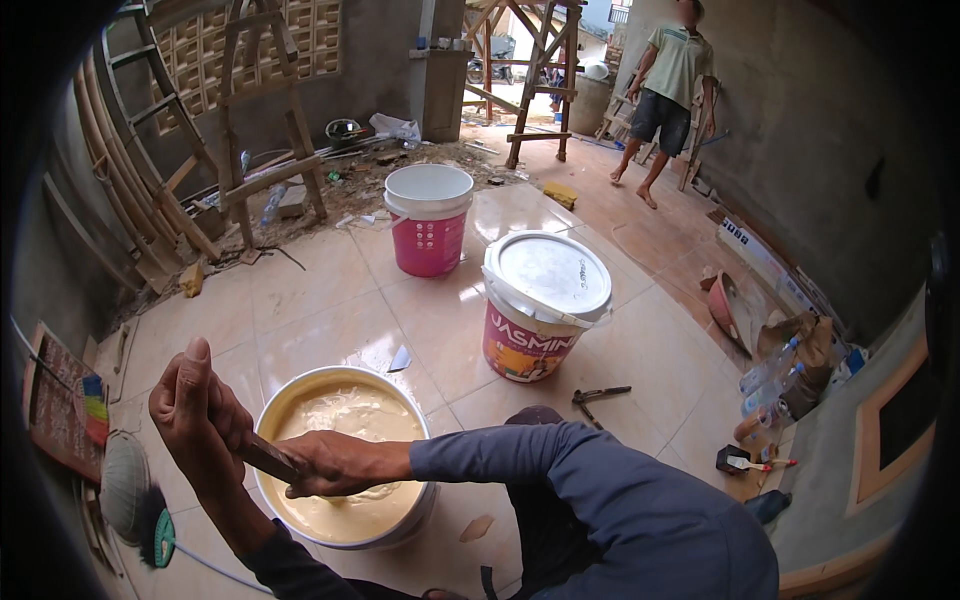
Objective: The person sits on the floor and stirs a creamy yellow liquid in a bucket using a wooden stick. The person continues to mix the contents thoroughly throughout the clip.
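Note:
A wooden stick point(268, 458) slants over an open white bucket point(428, 505) of pale yellow paint point(345, 405). My left hand point(203, 405) is closed around its upper end, with the thumb pointing up, just beyond the bucket's left rim. Lower down, my right hand point(345, 462) grips the same stick above the paint, its arm crossing the bucket from the right. The stick's lower end is hidden by my right hand and the paint. Swirls and ripples mark the paint's surface.
A lidded paint bucket point(548, 275) and an open pink bucket point(430, 235) stand ahead on the tiles. Pliers-like tool point(600, 400) lies right, near paintbrushes point(745, 462) and bottles point(770, 375). Wooden trestles point(268, 180) stand behind. A person point(672, 85) is at the far right.

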A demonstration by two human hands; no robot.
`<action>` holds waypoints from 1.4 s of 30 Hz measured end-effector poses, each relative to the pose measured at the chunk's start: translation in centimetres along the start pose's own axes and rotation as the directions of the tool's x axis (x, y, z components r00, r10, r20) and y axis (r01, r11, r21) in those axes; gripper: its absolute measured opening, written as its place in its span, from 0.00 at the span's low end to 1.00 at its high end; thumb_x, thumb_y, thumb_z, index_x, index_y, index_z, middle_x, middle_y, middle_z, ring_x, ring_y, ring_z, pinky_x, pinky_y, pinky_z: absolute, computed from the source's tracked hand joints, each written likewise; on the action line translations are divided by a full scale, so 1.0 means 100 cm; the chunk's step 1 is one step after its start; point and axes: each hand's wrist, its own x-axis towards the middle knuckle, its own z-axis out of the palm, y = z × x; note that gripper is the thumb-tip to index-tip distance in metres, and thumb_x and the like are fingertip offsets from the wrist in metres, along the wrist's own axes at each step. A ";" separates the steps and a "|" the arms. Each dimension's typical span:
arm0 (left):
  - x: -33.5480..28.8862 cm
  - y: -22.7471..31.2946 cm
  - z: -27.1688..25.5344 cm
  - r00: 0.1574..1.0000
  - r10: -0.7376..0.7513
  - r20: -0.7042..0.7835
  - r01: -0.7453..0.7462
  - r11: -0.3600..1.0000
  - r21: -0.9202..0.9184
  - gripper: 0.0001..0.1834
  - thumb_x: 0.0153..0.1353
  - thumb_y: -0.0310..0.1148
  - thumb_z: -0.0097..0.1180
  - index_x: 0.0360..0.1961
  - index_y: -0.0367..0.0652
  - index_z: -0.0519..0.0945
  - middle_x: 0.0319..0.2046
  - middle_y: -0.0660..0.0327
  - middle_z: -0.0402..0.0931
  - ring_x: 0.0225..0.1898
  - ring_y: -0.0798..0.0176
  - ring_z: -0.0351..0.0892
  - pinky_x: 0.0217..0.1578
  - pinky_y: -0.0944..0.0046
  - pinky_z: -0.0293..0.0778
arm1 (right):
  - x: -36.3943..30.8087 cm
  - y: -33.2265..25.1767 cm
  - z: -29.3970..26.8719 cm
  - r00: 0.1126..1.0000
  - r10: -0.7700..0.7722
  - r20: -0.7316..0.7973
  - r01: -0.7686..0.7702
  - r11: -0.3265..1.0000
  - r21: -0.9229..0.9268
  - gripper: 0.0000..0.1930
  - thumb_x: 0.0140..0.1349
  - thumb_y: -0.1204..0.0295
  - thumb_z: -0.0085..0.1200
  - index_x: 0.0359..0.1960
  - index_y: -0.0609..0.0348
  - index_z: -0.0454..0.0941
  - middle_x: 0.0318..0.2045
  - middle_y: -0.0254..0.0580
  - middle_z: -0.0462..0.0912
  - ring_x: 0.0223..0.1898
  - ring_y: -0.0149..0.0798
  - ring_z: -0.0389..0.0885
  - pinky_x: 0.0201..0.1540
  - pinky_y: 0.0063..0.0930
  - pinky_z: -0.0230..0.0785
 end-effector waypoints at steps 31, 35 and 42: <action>-0.003 0.001 0.004 0.999 0.031 0.040 -0.032 0.999 0.038 0.25 0.71 0.39 0.61 0.19 0.51 0.64 0.09 0.73 0.54 0.06 0.79 0.49 0.06 0.72 0.47 | 0.008 0.006 0.012 0.996 -0.052 -0.074 0.055 0.998 0.036 0.19 0.60 0.69 0.65 0.47 0.60 0.69 0.36 0.55 0.81 0.42 0.63 0.81 0.45 0.51 0.71; 0.007 -0.021 0.002 0.988 0.108 0.113 -0.108 0.994 -0.008 0.24 0.72 0.38 0.61 0.20 0.51 0.64 0.10 0.73 0.55 0.07 0.79 0.50 0.07 0.72 0.48 | 0.012 0.020 -0.001 0.983 -0.097 -0.153 0.091 0.995 -0.049 0.19 0.60 0.71 0.65 0.48 0.59 0.70 0.37 0.55 0.81 0.43 0.63 0.82 0.45 0.52 0.73; 0.025 -0.048 -0.002 0.962 0.166 0.216 -0.108 0.960 -0.256 0.23 0.75 0.38 0.55 0.21 0.51 0.64 0.10 0.71 0.56 0.07 0.77 0.51 0.08 0.71 0.52 | 0.005 0.038 -0.030 0.971 -0.069 -0.227 -0.001 0.956 -0.293 0.16 0.58 0.72 0.65 0.45 0.58 0.71 0.36 0.51 0.82 0.40 0.61 0.83 0.41 0.53 0.72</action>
